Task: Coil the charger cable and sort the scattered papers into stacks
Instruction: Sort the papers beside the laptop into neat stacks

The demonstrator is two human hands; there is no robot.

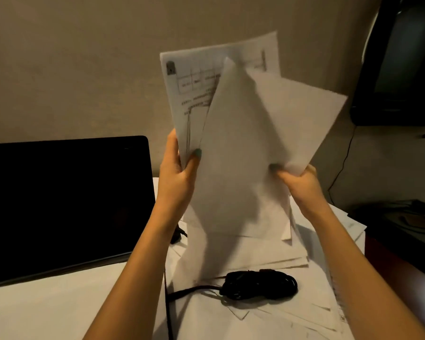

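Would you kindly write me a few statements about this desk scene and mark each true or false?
1. The left hand and the right hand both hold sheets up in the air. True.
2. The charger cable lies stretched out straight. False: it lies bundled in a coil.
3. The laptop screen is lit. False: it is dark.
4. Loose papers lie under the charger cable. True.

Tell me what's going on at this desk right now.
A person holds a sheaf of papers upright above the desk, the left hand gripping its left edge and the right hand its lower right. Loose papers lie spread on the desk below. The black charger cable sits already coiled on top of them. A dark laptop stands to the left.
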